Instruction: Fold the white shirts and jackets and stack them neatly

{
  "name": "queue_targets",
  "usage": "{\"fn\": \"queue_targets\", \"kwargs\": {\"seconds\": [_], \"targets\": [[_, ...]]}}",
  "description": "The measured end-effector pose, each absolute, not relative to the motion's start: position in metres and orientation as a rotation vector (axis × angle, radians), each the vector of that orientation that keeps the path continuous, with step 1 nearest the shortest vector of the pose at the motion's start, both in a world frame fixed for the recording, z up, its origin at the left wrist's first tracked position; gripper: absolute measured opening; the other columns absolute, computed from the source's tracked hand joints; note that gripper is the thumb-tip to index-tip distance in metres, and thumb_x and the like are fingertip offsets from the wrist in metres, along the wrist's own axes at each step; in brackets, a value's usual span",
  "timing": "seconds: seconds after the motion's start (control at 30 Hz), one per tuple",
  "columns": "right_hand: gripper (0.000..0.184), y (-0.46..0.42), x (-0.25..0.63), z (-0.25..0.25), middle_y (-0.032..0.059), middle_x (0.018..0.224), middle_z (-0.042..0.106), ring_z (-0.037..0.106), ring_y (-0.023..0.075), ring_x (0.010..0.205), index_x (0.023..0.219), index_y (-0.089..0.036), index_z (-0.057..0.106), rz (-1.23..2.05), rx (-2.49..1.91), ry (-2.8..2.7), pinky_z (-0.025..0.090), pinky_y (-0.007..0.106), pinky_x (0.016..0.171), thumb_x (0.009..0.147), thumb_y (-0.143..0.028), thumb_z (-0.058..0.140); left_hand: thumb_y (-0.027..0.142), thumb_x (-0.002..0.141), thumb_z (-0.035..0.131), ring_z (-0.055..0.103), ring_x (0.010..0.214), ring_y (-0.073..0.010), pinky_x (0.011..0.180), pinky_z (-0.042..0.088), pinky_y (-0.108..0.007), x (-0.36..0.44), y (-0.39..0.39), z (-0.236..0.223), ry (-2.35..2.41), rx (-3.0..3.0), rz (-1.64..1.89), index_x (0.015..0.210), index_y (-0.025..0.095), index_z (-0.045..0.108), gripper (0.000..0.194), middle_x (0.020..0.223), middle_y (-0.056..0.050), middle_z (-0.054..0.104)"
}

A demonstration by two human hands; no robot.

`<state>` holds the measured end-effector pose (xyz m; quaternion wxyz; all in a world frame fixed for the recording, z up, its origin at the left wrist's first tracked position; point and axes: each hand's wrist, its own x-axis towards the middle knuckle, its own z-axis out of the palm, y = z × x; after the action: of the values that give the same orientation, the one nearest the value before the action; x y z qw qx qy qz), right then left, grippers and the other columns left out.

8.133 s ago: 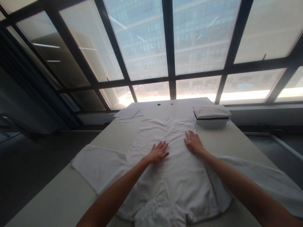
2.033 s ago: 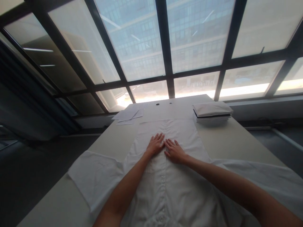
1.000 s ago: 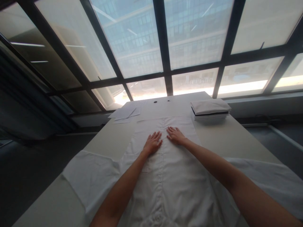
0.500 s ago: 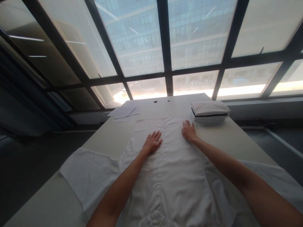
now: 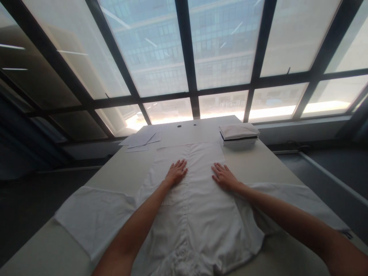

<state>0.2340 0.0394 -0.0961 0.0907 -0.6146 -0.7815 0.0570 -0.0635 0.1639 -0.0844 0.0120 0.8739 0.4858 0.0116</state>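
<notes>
A white button-front shirt [image 5: 201, 199] lies spread on the table, its button line running down the middle and its collar at the near edge of the view. One sleeve [image 5: 97, 214] reaches out to the left, the other [image 5: 299, 203] to the right, partly behind my right forearm. My left hand [image 5: 176, 172] rests flat on the cloth just left of the buttons, fingers spread. On the right side of the shirt, my right hand [image 5: 224, 176] also lies palm down with its fingers apart. Neither hand grips the fabric.
The white table [image 5: 120, 168] extends to a large window [image 5: 221, 46]. Loose paper sheets [image 5: 143, 138] lie at its far left. A stack of folded cloth [image 5: 239, 134] stands at the far right. Two small dark holes are near the far edge.
My right hand has slid from the shirt's far right part nearer to me, still on the cloth. My left hand stays in place on the shirt. The view has turned slightly right.
</notes>
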Motion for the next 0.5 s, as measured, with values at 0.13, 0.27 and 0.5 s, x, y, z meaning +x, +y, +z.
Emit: {"fn": "queue_targets", "kwargs": {"seconds": [0.13, 0.27, 0.5], "targets": [[0.062, 0.047, 0.253, -0.101, 0.0148, 0.164, 0.023, 0.019, 0.0264, 0.152, 0.156, -0.012, 0.032, 0.133, -1.913, -2.297, 0.016, 0.049, 0.121, 0.103, -0.043, 0.029, 0.043, 0.106, 0.023, 0.02, 0.152, -0.0294, 0.119, 0.021, -0.059, -0.043, 0.147, -0.08, 1.564, 2.683, 0.06, 0.158, 0.024, 0.028, 0.056, 0.165, -0.007, 0.024], [0.062, 0.046, 0.254, -0.107, 0.0146, 0.164, 0.025, 0.02, 0.0264, 0.152, 0.156, -0.013, 0.033, 0.07, -1.893, -2.314, 0.019, 0.05, 0.121, 0.103, -0.043, 0.026, 0.05, 0.105, 0.023, 0.017, 0.153, -0.0254, 0.121, 0.02, -0.054, -0.02, 0.103, -0.088, 1.337, 2.792, 0.153, 0.16, 0.024, 0.023, 0.06, 0.165, -0.006, 0.023], [0.06, 0.046, 0.256, -0.118, 0.0139, 0.163, 0.027, 0.023, 0.0264, 0.151, 0.155, -0.013, 0.035, -0.036, -1.878, -2.328, 0.022, 0.051, 0.12, 0.103, -0.041, 0.025, 0.053, 0.105, 0.022, 0.016, 0.153, -0.0263, 0.122, 0.015, -0.052, -0.078, 0.078, -0.095, 1.447, 2.712, 0.063, 0.159, 0.022, 0.025, 0.063, 0.165, -0.007, 0.022]]}}
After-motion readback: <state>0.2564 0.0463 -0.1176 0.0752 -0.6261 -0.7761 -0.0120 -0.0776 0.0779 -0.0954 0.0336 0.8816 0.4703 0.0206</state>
